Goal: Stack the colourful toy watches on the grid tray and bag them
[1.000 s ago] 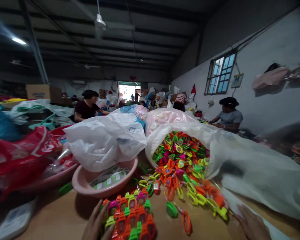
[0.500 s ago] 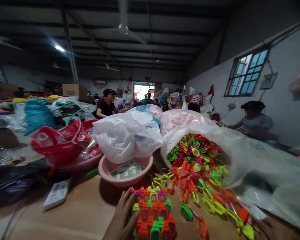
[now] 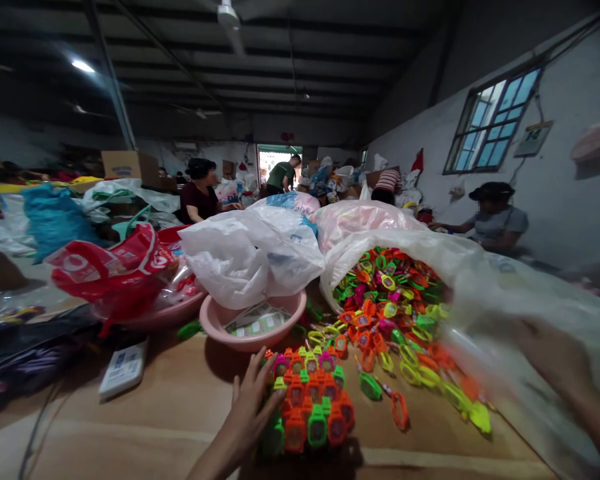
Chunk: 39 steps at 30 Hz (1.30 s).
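Observation:
In the lower middle stands a neat block of toy watches [image 3: 310, 397], orange, green, yellow and pink, packed in rows. My left hand [image 3: 253, 400] rests against its left side, fingers stretched and apart. My right hand [image 3: 555, 360] is smeared by motion over the front of the big white plastic bag [image 3: 500, 287]; whether its fingers grip the bag cannot be made out. From the bag's mouth a heap of loose toy watches [image 3: 380, 300] spills onto the wooden table [image 3: 180, 427]. A green watch [image 3: 370, 387] and an orange one [image 3: 400, 411] lie apart from the heap.
Behind the block sits a pink basin [image 3: 253, 341] with printed cards inside. Further left are a red bag [image 3: 115, 270] in another basin and a white boxy object [image 3: 124, 368]. Full plastic bags line the table's far side. Several people work beyond.
My right hand has moved up from the lower right corner to the front of the white bag. My left hand stays at the watch block. The view has tilted down slightly.

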Available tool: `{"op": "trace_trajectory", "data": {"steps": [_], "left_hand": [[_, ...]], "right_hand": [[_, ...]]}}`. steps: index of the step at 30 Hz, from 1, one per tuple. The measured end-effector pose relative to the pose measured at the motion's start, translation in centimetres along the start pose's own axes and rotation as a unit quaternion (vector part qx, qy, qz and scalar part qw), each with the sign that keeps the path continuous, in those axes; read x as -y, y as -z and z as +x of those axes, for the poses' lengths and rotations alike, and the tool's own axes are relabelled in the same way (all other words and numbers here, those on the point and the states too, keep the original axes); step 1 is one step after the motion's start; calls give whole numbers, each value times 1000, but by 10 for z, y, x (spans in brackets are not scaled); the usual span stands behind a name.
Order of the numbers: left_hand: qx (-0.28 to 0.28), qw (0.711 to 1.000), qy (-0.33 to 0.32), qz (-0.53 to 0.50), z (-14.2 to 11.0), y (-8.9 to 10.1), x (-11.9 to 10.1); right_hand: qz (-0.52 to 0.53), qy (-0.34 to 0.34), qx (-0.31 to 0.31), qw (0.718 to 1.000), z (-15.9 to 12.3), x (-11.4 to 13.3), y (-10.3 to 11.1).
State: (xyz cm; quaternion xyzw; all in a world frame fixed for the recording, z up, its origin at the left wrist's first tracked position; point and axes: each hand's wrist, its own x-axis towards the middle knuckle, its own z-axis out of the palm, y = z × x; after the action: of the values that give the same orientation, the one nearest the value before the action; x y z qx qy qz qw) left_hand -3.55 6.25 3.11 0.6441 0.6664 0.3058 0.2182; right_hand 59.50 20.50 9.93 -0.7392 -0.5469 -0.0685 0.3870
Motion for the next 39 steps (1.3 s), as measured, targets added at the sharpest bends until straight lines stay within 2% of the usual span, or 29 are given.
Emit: {"op": "trace_trajectory", "data": {"steps": [3,5,6,8,12,14,17,19,23,25,28,30,33,35,37,38,39], "left_hand": [[-36,998,-22,-36,10,11,-17],[-68,992,-64,-90,19,18,-35],[-82,986,-74,-123,23,20,-45],[-72,974,-64,-207,29,21,-69],[30,929,19,-369,29,12,-111],[64,897,49,-435,29,2,-123],[95,839,72,-532,36,-12,-131],[108,809,89,-571,44,-16,-133],[83,774,96,-621,54,-9,-133],[70,773,74,-626,54,-2,-130],[70,803,28,-591,51,7,-124],[55,834,6,-549,50,10,-120],[-5,863,17,-505,50,9,-118],[-54,868,33,-492,50,8,-119],[-92,869,29,-486,51,6,-123],[-104,870,21,-481,51,5,-125],[-113,871,13,-478,52,3,-128]], "right_hand": [[108,16,-46,993,7,78,30],[220,46,-33,974,6,133,42],[290,51,-17,956,5,158,44],[436,29,17,899,3,199,41],[630,3,90,772,-14,250,25],[680,-4,117,723,-27,268,17],[718,-20,163,677,-44,290,5],[721,-31,198,663,-53,301,-3],[713,-28,234,660,-67,315,-16],[713,-32,249,655,-73,318,-20],[708,-38,254,658,-79,320,-25],[696,-27,246,674,-79,320,-29],[646,1,246,722,-76,319,-38],[579,38,211,787,-78,318,-42],[492,89,134,856,-88,320,-42],[451,116,112,878,-97,321,-41],[417,141,119,890,-109,323,-40]]}}
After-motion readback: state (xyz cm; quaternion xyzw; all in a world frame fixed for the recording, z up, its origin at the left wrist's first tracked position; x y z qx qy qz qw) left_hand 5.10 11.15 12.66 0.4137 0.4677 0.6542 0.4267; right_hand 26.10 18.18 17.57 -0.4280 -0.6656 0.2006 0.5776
